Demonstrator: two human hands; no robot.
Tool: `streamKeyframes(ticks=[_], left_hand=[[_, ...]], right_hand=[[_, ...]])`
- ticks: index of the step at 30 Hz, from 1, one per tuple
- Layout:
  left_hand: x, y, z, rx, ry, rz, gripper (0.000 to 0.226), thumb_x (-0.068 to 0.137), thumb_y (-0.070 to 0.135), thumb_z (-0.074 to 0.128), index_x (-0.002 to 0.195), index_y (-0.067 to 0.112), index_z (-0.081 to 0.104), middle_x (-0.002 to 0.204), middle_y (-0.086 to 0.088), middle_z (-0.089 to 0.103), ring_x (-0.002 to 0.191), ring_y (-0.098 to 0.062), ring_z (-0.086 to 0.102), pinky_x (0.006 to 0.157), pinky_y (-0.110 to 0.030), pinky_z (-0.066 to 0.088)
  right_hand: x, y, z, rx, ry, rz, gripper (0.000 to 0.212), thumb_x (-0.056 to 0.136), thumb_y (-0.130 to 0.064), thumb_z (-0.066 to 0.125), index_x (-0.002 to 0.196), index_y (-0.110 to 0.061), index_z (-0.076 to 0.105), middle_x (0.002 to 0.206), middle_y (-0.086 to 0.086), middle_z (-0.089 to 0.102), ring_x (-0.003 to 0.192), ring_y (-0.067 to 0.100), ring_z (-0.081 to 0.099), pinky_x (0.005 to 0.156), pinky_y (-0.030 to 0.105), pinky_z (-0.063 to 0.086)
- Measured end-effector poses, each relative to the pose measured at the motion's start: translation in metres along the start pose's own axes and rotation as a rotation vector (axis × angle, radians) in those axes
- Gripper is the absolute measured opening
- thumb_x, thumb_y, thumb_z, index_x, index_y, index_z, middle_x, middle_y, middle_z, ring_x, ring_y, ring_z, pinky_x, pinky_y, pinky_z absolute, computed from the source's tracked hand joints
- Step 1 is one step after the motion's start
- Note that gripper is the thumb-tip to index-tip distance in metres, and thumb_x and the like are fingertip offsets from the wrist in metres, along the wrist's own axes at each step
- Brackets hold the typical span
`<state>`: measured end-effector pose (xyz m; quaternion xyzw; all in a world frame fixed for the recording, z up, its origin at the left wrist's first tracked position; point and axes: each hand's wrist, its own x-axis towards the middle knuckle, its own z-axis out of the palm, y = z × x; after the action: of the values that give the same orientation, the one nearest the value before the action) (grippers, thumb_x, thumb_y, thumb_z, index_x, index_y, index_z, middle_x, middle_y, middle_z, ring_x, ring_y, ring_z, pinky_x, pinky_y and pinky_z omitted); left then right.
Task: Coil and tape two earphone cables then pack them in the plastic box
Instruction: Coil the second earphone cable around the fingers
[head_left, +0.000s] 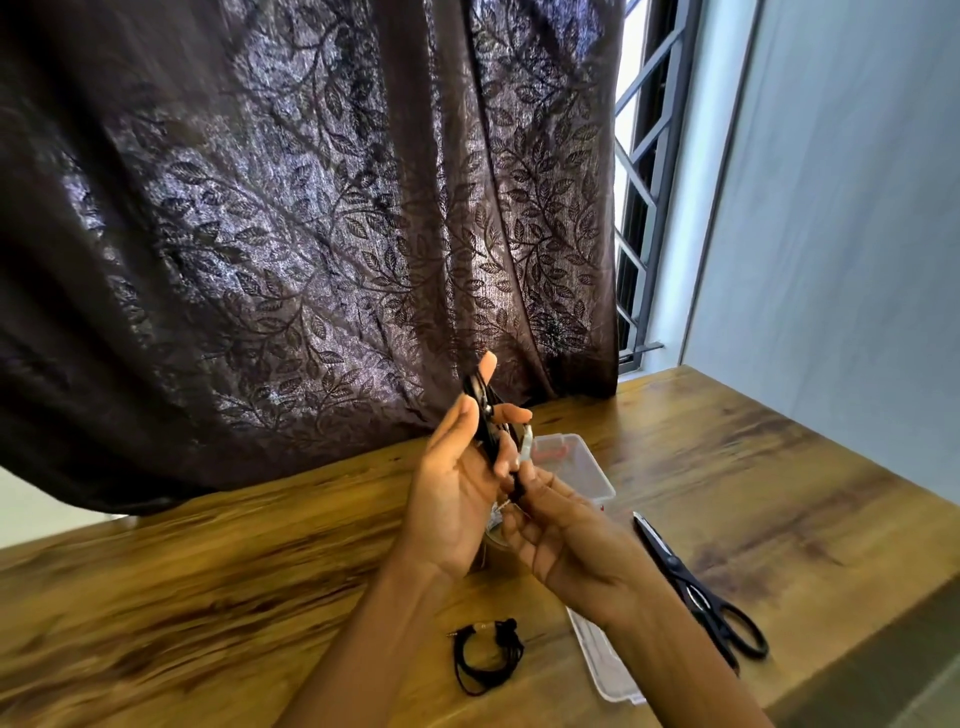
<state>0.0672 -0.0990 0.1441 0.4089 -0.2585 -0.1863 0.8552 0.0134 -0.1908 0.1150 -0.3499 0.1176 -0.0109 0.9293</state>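
Note:
My left hand (457, 478) holds a coiled black earphone cable (485, 415) upright above the table, thumb and fingers closed round it. My right hand (566, 530) pinches the lower end of that coil, where a strip of pale tape (525, 441) sticks up. A second black earphone cable (485, 656) lies coiled on the table near me. The clear plastic box (576, 462) stands open behind my hands. Its clear lid (608, 670) lies flat under my right forearm.
Black scissors (696, 587) lie on the wooden table (208, 571) to the right of my right arm. A roll of tape (496, 535) is partly hidden below my hands. A dark patterned curtain (311, 234) hangs behind the table's far edge, and a wall rises at right.

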Motion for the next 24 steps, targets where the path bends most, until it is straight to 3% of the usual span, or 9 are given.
streamKeyframes(ticks=[7, 11, 15, 18, 22, 24], left_hand=[[-0.006, -0.005, -0.009, -0.060, 0.021, -0.023, 0.043, 0.083, 0.028, 0.041, 0.122, 0.021, 0.057, 0.073, -0.003, 0.062, 0.049, -0.008, 0.037, 0.062, -0.023, 0.038], [-0.010, -0.010, -0.014, -0.088, 0.063, -0.033, 0.042, 0.081, 0.027, 0.043, 0.117, 0.015, 0.061, 0.068, -0.003, 0.057, 0.045, -0.008, 0.036, 0.066, -0.029, 0.032], [-0.010, -0.013, -0.016, -0.119, 0.102, -0.051, 0.041, 0.083, 0.028, 0.043, 0.117, 0.015, 0.063, 0.066, -0.003, 0.053, 0.044, -0.008, 0.033, 0.066, -0.028, 0.030], [-0.010, -0.016, -0.019, -0.139, 0.125, -0.068, 0.042, 0.083, 0.028, 0.043, 0.118, 0.015, 0.062, 0.064, -0.002, 0.053, 0.045, -0.007, 0.033, 0.065, -0.025, 0.034], [-0.011, -0.022, -0.023, -0.204, 0.162, -0.095, 0.040, 0.082, 0.026, 0.043, 0.111, 0.006, 0.062, 0.063, -0.003, 0.053, 0.044, -0.009, 0.037, 0.078, -0.032, 0.035], [-0.013, -0.025, -0.023, -0.210, 0.195, -0.115, 0.036, 0.085, 0.022, 0.039, 0.103, 0.002, 0.062, 0.061, -0.004, 0.052, 0.045, -0.010, 0.038, 0.070, -0.030, 0.035]], right_hand=[[0.001, -0.003, 0.001, 0.001, 0.009, 0.020, 0.012, 0.067, -0.004, 0.063, 0.063, -0.006, 0.074, 0.066, 0.005, 0.066, 0.053, 0.005, 0.055, 0.048, 0.010, 0.049], [0.004, 0.000, -0.004, 0.000, 0.048, 0.001, 0.009, 0.065, -0.001, 0.065, 0.073, 0.000, 0.070, 0.069, 0.009, 0.066, 0.056, 0.008, 0.059, 0.049, 0.012, 0.052], [0.004, 0.006, -0.004, 0.054, 0.069, -0.063, 0.013, 0.077, 0.004, 0.058, 0.068, 0.001, 0.067, 0.065, 0.011, 0.068, 0.054, 0.009, 0.064, 0.053, 0.015, 0.055], [0.004, 0.012, -0.004, 0.047, 0.091, -0.118, 0.004, 0.069, -0.001, 0.064, 0.069, 0.001, 0.067, 0.065, 0.010, 0.068, 0.056, 0.010, 0.065, 0.053, 0.016, 0.055], [0.007, 0.018, -0.009, -0.042, 0.167, -0.181, 0.008, 0.070, -0.004, 0.066, 0.076, 0.000, 0.064, 0.064, 0.007, 0.066, 0.054, 0.007, 0.062, 0.052, 0.015, 0.053], [0.009, 0.020, -0.012, -0.060, 0.187, -0.196, 0.003, 0.075, -0.001, 0.065, 0.075, -0.001, 0.062, 0.060, 0.005, 0.064, 0.051, 0.006, 0.060, 0.049, 0.014, 0.051]])
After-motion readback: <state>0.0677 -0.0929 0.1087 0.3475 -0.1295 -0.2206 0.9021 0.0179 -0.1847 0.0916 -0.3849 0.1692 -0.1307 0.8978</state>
